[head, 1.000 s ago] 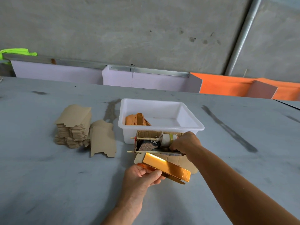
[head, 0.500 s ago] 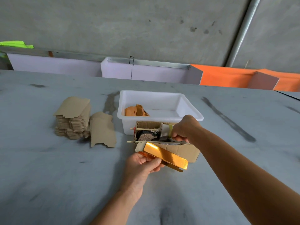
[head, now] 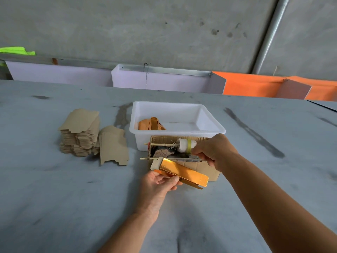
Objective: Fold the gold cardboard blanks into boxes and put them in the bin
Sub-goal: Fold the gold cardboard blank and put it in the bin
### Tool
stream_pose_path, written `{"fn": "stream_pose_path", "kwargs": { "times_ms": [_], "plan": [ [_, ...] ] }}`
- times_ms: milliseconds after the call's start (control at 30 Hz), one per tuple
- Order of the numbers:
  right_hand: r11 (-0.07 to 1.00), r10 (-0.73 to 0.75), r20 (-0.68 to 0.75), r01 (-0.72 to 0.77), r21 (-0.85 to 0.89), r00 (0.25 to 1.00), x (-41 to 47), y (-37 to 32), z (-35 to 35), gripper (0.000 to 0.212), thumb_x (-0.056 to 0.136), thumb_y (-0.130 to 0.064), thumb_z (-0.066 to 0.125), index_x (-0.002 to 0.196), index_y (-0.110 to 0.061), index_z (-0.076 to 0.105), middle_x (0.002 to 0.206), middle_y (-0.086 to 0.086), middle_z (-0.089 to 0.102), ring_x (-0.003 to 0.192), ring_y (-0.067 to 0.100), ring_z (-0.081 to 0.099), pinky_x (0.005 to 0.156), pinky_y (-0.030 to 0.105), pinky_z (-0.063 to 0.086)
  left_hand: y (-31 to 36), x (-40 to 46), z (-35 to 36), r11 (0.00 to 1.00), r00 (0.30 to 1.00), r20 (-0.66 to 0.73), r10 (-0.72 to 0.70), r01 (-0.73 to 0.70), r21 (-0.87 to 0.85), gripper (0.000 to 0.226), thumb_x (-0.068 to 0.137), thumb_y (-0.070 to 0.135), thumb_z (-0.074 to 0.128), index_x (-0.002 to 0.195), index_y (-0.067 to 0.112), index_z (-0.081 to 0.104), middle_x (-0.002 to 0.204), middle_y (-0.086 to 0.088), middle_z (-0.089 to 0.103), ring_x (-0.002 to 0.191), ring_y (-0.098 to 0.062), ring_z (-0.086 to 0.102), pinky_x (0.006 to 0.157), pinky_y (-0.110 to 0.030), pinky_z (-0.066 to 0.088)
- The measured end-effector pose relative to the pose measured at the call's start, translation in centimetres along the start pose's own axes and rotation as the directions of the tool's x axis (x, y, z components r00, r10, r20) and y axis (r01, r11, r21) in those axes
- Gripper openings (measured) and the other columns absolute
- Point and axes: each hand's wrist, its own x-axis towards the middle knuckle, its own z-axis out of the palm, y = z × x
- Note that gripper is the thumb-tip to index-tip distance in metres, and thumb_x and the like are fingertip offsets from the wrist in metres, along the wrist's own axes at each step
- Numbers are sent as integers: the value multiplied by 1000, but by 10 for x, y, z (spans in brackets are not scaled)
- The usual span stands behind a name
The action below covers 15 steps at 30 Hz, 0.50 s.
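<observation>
My left hand (head: 158, 181) grips one end of a folded gold box (head: 184, 172), a long flat sleeve with a pale flap at its far left end, held just in front of a small brown cardboard box (head: 202, 168). My right hand (head: 213, 152) reaches into that cardboard box, and its thumb and forefinger pinch at the white tape roll (head: 184, 146) with a yellow band, which sits on a wooden stick. The white bin (head: 213, 125) stands behind, with a few folded gold boxes (head: 151, 123) in its left corner.
A tall stack of brown flat blanks (head: 80, 132) sits left of the bin, with a single blank (head: 113, 145) lying beside it. The grey table (head: 54, 198) runs to white and orange boards along a concrete wall.
My left hand has brought the gold box a little closer to the cardboard box. My right hand has stayed at the tape roll, shifting slightly.
</observation>
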Motion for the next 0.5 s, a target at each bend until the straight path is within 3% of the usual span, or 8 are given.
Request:
{"fn": "stream_pose_path", "kwargs": {
  "times_ms": [267,367,500],
  "plan": [
    [988,23,23,-26,154,999,-25,24,-4,13,70,-1,77,77,0,67,57,5,51,50,11,42,43,20,33,-1,-2,-2,998,1000,15,23,-24,59,14,80,-4,67,92,2,64,81,-10,74,74,-23,72,60,-21,53],
    [986,-29,-7,30,162,1000,-27,33,-3,15,72,-5,78,67,-7,64,64,4,55,59,13,46,48,24,35,0,-2,-1,997,1000,19,19,-20,77,13,81,-2,67,91,5,64,81,-8,74,74,-22,72,59,-20,52],
    [987,-98,-25,101,124,995,-30,42,-1,14,76,-10,76,70,-11,65,76,4,61,70,14,51,52,24,38,2,-3,0,996,1000,16,11,-13,91,14,81,0,68,92,7,64,82,-7,75,75,-20,72,61,-21,53]
  ]
}}
